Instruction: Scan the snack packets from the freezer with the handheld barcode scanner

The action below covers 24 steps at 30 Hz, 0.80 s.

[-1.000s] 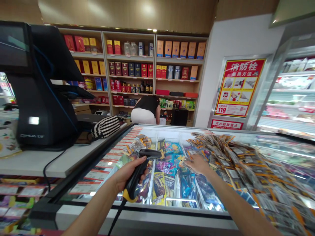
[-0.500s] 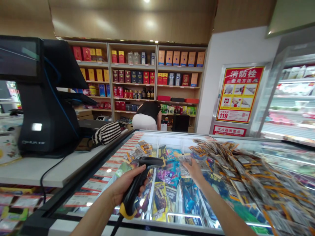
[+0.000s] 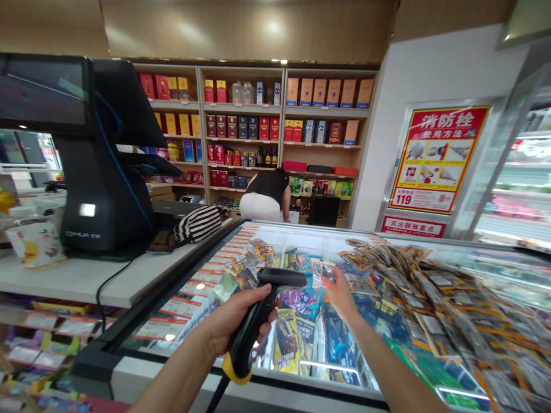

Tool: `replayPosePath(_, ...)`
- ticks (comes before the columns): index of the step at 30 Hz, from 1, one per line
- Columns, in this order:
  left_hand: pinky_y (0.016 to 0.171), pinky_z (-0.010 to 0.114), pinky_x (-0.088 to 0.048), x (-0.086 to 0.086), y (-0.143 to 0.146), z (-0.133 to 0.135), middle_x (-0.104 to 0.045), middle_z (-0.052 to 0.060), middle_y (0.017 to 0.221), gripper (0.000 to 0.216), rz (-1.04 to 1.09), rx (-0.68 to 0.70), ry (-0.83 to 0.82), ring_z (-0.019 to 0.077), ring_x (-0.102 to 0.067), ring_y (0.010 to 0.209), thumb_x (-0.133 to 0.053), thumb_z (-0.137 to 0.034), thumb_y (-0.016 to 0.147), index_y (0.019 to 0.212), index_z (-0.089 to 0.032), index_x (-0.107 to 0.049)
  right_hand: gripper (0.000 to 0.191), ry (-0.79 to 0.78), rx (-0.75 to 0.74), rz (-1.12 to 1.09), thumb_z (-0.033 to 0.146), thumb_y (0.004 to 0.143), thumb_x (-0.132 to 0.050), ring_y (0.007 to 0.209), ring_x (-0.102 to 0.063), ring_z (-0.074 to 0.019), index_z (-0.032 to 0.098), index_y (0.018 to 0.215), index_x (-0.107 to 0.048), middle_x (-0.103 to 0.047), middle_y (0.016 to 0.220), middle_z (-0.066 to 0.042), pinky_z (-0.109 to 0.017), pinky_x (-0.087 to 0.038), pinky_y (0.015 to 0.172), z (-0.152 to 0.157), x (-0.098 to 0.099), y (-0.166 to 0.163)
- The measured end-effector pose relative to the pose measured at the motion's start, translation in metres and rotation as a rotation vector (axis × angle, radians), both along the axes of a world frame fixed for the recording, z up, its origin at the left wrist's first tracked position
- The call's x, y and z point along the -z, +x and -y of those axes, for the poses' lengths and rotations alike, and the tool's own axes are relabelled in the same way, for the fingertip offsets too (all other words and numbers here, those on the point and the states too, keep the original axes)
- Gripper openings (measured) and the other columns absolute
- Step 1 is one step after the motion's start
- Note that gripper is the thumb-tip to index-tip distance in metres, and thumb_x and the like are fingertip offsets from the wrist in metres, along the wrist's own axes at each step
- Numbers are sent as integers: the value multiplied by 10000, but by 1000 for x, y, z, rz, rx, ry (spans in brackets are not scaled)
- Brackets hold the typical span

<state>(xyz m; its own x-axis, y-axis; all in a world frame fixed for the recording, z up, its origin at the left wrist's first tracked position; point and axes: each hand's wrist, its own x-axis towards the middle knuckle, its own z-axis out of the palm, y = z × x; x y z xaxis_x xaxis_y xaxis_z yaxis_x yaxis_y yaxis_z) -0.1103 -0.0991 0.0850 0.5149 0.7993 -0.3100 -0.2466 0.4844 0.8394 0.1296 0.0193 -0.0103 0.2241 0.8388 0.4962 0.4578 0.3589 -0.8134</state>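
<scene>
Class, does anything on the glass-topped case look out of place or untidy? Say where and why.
Yes: the heap of packets sprawls over the right of the glass-topped case, overlapping at odd angles, while the boxes on the shelves behind stand in rows. No spill is visible.

- A chest freezer with a clear glass top, edged in dark trim at the left and front, carries the packets.
- A large pile of packets, clear with orange edges, spreads across the right part of the glass, overlapping and running toward the near right corner.
- A smaller cluster of similar packets lies toward the far left, well apart from the pile.
- Red-and-white labels line the left side; whether above or beneath the glass, I cannot tell.
</scene>
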Motion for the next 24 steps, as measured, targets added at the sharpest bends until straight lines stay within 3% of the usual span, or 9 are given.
replayPosePath(13, 401, 184, -323, -7, 15, 3, -483, 8, 597, 330, 88, 63, 0, 59, -425, 426, -453, -431, 714, 763, -114, -534, 251, -12, 61, 55, 281, 653, -434, 703, -515, -167, 169, 871, -488, -579, 774, -30, -270, -389, 669, 5, 0, 0)
replayPosePath(24, 415, 194, -320, -4, 25, 6, -462, -6, 589, 338, 57, 116, 13, 61, -428, 431, -447, -449, 709, 763, -126, -529, 309, 27, 50, -38, 284, 660, -431, 797, -531, -181, 171, 944, -476, -593, 869, -52, -284, -395, 715, 3, 6, 0)
